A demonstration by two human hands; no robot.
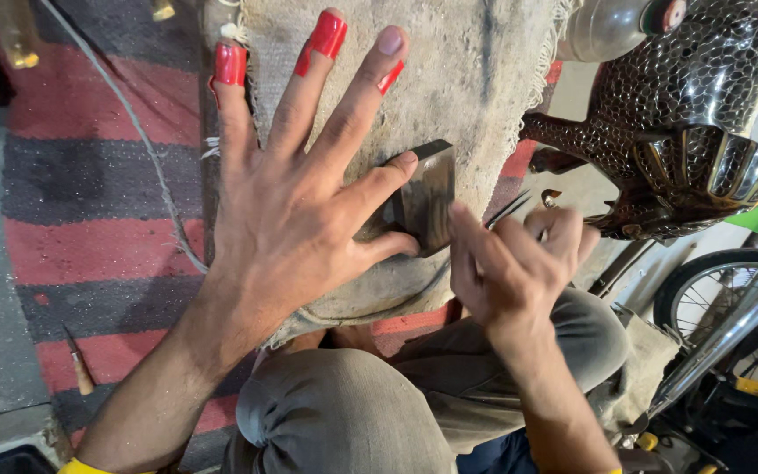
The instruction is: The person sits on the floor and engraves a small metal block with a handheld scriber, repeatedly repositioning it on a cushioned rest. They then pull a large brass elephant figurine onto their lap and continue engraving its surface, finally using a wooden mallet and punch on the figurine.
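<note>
With fingers splayed, the left hand (296, 189) pins a small dark plate (427, 200) on the burlap pad (449, 70), while at four o'clock the right hand (511, 263) pinches a thin tool (509, 209), seemingly mid-scoring; steady pressure comes next.

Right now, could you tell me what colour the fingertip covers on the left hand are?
Red covers, seen in the head view.
</note>
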